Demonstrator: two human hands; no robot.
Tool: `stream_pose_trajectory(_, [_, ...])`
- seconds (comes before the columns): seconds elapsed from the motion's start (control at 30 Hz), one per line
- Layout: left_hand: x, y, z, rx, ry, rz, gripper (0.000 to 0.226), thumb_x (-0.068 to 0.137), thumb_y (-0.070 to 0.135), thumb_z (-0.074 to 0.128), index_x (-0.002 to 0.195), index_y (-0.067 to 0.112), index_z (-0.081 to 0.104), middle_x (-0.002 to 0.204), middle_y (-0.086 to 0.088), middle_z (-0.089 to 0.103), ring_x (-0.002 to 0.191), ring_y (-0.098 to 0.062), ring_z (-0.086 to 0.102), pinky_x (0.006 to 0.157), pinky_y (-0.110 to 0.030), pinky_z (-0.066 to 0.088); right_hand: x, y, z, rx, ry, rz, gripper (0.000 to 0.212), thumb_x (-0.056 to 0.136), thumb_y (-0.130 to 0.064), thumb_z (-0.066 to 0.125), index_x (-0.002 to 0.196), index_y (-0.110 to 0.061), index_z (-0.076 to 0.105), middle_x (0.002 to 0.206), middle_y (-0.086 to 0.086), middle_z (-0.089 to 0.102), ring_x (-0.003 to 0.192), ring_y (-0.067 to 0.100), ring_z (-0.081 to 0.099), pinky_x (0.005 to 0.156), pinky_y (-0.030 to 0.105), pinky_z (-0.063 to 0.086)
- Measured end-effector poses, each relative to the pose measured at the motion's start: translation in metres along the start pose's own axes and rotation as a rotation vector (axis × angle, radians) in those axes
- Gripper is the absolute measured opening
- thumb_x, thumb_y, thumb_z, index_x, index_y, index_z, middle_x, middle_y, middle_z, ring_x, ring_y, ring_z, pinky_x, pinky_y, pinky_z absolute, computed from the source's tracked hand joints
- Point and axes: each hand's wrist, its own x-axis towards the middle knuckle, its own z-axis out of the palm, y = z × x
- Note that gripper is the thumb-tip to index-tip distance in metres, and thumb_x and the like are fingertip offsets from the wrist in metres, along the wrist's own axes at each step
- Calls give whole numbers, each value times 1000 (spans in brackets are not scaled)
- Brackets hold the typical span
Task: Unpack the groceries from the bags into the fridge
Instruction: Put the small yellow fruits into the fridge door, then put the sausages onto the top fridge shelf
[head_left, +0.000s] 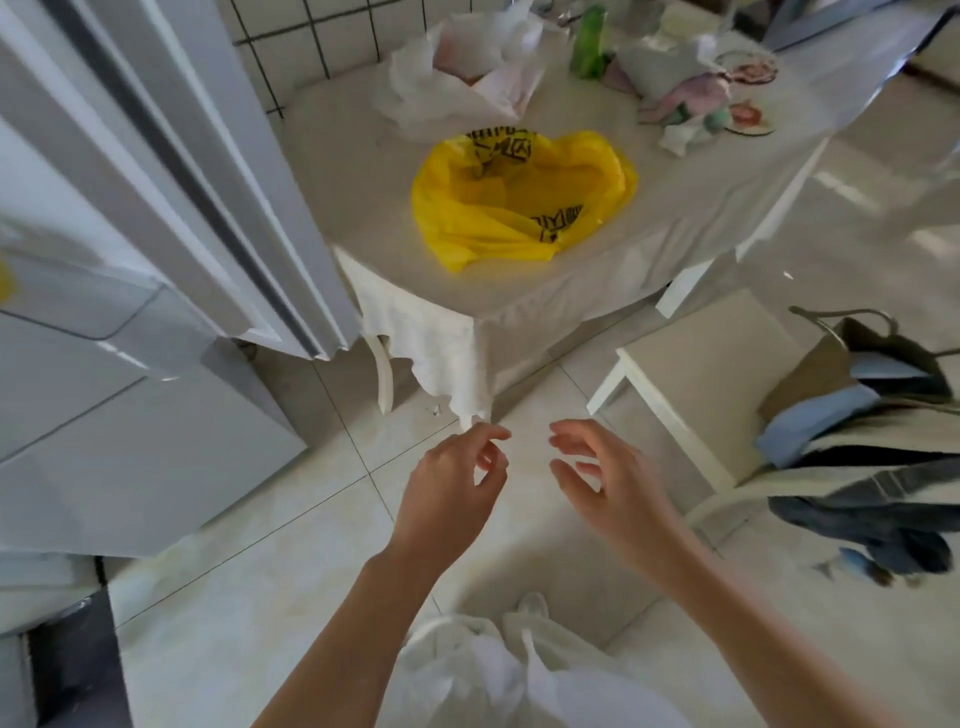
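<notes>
While both hands reach out over the pale floor tiles, they hold nothing at all. The left hand (449, 493) has its fingers loosely curled, with the thumb and first finger close together near the hanging corner of the white tablecloth (457, 358), but it is hard to tell if they touch the cloth. The right hand (602, 478) is spread wider, with its fingers bent a little and apart. A yellow bag (519, 197) with black print lies open and floppy on the table, near the edge closest to the hands. Behind it sits a white bag (457, 78), crumpled and open, with something pinkish inside that is too blurry to name. A green bottle (589, 41) stands upright just beside the white bag, and some crumpled wrappers (696, 98) lie farther to the right. At the left, the white fridge door (171, 171) stands open, next to the table. Another white bag (488, 670) sits low at the bottom of the view, between the two arms. At the right, a white stool (691, 364) stands on the floor, with a brown bag (831, 364) and some blue clothes (862, 499) beside it.
</notes>
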Motion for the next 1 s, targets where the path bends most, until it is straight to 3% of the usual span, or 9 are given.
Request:
stream_pose_trajectory(0.13, [27, 31, 33, -5, -37, -20, 21, 93, 30, 54, 113, 36, 58, 88, 16, 66, 87, 1, 60, 82, -29, 52, 15, 36, -39, -3, 11, 24, 32, 90, -17, 61, 121, -20, 55, 112, -9, 63, 107, 4, 58, 93, 29, 51])
stream_pose_trajectory(0.43, [104, 63, 67, -11, -46, -56, 21, 93, 28, 54, 112, 36, 56, 88, 15, 65, 88, 1, 59, 81, -29, 52, 80, 84, -92, 40, 41, 74, 31, 89, -15, 62, 119, -17, 56, 110, -4, 65, 104, 5, 60, 89, 19, 47])
stream_pose_trajectory(0.57, [151, 62, 69, -17, -7, -74, 16, 93, 26, 54, 108, 31, 54, 88, 15, 65, 88, 2, 59, 78, -25, 51, 133, 96, -113, 29, 53, 47, 30, 90, -14, 62, 119, -16, 57, 111, -2, 66, 105, 10, 61, 90, 27, 49])
stream_pose_trajectory(0.7, [214, 61, 60, -50, 52, -87, 12, 93, 24, 54, 105, 27, 53, 92, 12, 68, 88, 2, 60, 72, -11, 44, 206, 99, -138, -23, 85, -52, 29, 89, -13, 61, 118, -12, 57, 110, 0, 65, 103, 13, 61, 91, 35, 51])
stream_pose_trajectory(1.0, [370, 59, 22, -31, 217, -93, 14, 92, 22, 57, 106, 23, 60, 93, 3, 71, 88, -12, 64, 77, -35, 54, 367, 91, -168, -95, 32, -220, 31, 87, -12, 65, 116, -5, 58, 112, 7, 66, 102, 11, 60, 89, 33, 52])
